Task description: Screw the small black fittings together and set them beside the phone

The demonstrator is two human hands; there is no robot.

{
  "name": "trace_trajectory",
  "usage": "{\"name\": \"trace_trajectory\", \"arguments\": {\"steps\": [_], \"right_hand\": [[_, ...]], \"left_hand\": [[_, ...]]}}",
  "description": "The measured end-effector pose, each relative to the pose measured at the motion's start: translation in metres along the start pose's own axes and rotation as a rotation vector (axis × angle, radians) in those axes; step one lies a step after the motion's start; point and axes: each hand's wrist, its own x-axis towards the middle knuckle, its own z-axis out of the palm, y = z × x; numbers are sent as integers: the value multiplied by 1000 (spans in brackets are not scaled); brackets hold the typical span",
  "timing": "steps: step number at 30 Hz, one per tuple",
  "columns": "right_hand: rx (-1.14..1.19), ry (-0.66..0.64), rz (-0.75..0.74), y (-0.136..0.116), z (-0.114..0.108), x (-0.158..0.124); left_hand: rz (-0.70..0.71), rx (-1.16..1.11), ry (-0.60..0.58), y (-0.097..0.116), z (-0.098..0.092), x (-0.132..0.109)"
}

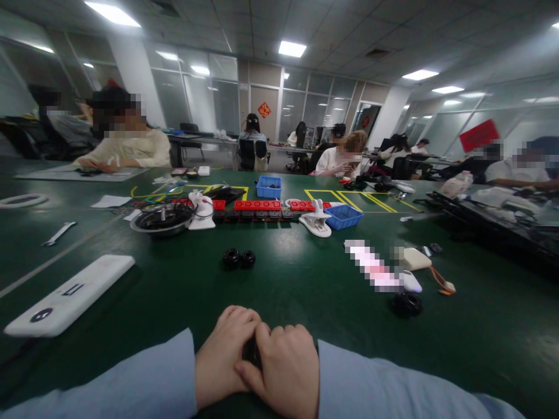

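My left hand (225, 358) and my right hand (289, 364) meet at the near edge of the green table (305, 291), both with curled fingers. Between them a small black object (252, 351) shows in the gap; its kind is hidden by the fingers and thumbs. Straight ahead on the table sit two black round wheel-like parts (232, 258), side by side. A similar black round part (407, 304) lies to the right, below a phone (373, 267) with a blurred-out screen.
A long white device (72, 297) and a wrench (59, 234) lie at left. Farther back are a black bowl (161, 220), red-and-black strips (257, 205), white clips (318, 221) and blue bins (344, 216). A white block (414, 259) rests at right. Several people sit beyond.
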Motion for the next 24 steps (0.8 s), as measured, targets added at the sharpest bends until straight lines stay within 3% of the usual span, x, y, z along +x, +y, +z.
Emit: {"name": "trace_trajectory", "arguments": {"steps": [10,18,24], "right_hand": [[359,33,2,10,-17,4],[740,93,-3,10,-17,-2],[798,230,-130,13,-18,0]], "left_hand": [[33,-236,-56,-1,1,-1],[130,-992,-66,7,12,-6],[-117,-1265,-68,15,21,-25]]}}
